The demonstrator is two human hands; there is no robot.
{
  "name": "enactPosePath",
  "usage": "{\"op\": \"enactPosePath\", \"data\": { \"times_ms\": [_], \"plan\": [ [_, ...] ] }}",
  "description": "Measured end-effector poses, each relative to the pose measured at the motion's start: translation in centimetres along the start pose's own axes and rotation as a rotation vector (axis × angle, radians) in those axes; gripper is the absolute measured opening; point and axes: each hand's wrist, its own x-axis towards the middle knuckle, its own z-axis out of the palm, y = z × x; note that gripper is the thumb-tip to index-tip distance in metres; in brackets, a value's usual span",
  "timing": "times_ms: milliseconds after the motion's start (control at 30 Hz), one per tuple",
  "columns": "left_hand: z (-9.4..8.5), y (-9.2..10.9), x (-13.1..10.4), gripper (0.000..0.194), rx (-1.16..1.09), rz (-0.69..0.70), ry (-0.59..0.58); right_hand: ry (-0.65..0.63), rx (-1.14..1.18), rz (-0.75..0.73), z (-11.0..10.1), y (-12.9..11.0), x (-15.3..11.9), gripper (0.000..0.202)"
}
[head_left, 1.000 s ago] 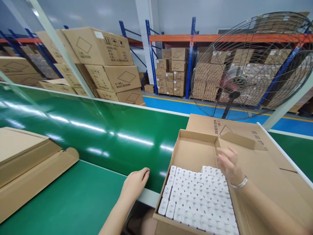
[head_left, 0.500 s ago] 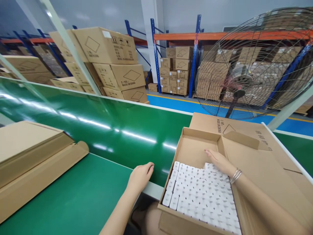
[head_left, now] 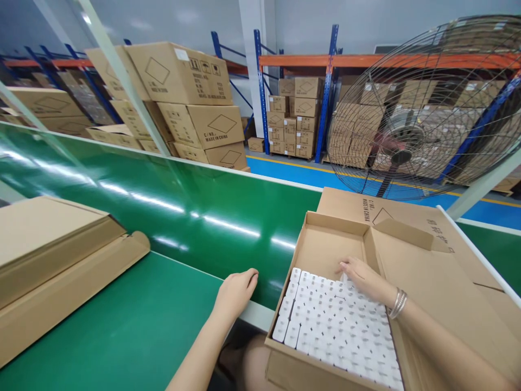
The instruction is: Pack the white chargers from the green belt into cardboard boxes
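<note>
An open shallow cardboard box (head_left: 299, 247) holds tightly packed rows of small white pieces (head_left: 337, 320) with grey marks on their tops. Over the far right of these rows, my right hand (head_left: 360, 276) has its fingers closed on a white piece (head_left: 344, 277) at the edge of the pack; the hand covers most of it. Silvery bracelets circle that wrist. My left hand (head_left: 236, 290) is by the rail left of the box, its fingers curled together with nothing visible in them.
A folded cardboard carton (head_left: 57, 233) lies on the green surface (head_left: 122, 320) at left. Flattened cardboard (head_left: 439, 271) lies right of the box. Beyond the green belt (head_left: 228, 206) are a large fan (head_left: 401, 141), stacked cartons (head_left: 183, 81) and racks (head_left: 293, 61).
My right hand has drawn slightly left and nearer, its fingers now bent down at the white piece by the pack's far edge. My left hand has stayed nearly still.
</note>
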Motion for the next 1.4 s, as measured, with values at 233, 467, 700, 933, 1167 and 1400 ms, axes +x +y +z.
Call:
{"op": "enactPosePath", "data": {
  "times_ms": [233, 467, 700, 933, 1167, 1400],
  "plan": [
    [-0.1, 0.1, 0.0, 0.031, 0.005, -0.002, -0.008, -0.04, 0.029, -0.008, 0.3, -1.2, -0.2, 0.05],
    [0.1, -0.1, 0.1, 0.029, -0.004, 0.0, -0.004, -0.028, 0.116, 0.009, -0.7, 0.4, 0.2, 0.061],
    [0.3, -0.1, 0.1, 0.029, 0.011, -0.001, 0.008, -0.064, 0.164, 0.06, -0.7, 1.5, 0.1, 0.067],
    [0.4, -0.1, 0.0, 0.028, 0.012, 0.004, 0.01, -0.058, 0.148, 0.051, -0.3, 2.3, 0.2, 0.067],
    [0.5, -0.1, 0.1, 0.027, 0.024, 0.004, 0.016, -0.049, 0.136, 0.068, -0.4, 2.2, 0.0, 0.067],
    [0.3, 0.0, 0.0, 0.028, 0.01, -0.012, -0.007, -0.028, 0.1, 0.092, -0.5, 1.7, 0.1, 0.064]
  ]
}}
